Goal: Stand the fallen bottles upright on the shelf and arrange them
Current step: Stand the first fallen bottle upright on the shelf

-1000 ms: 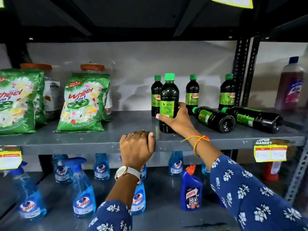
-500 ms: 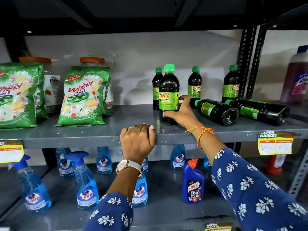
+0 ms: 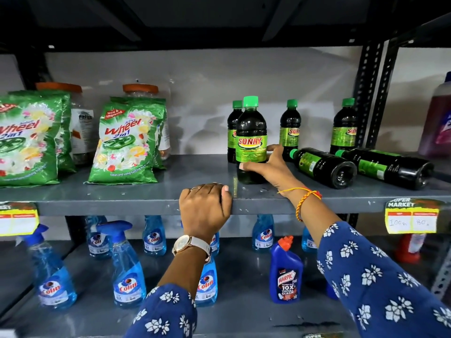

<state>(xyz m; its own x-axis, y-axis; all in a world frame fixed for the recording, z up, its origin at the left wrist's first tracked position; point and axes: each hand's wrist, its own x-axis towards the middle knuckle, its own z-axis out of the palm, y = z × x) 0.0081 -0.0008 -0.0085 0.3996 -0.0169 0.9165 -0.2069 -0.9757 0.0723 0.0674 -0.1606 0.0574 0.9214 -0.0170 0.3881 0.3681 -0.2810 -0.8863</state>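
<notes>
Sunny bottle (image 3: pixel 251 140) upright near shelf (image 3: pixel 146 191) front, right hand (image 3: pixel 268 167) fingers wrapped round its lower body. Two fallen bottles (image 3: pixel 322 167) (image 3: pixel 388 168) lie just right, caps toward it. Left hand (image 3: pixel 205 208) fingers curled over shelf edge.

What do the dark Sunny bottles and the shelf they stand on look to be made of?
Sunny bottles, e.g. the one under the right hand at: likely thin glossy plastic; highlights on the shoulders, a moulded ribbed base on the fallen bottle, green screw caps, printed wrap labels. Glass cannot be ruled out.
Shelf: seems painted sheet metal, grey semi-gloss; folded front lip, chipped spots, soft reflections.
</notes>
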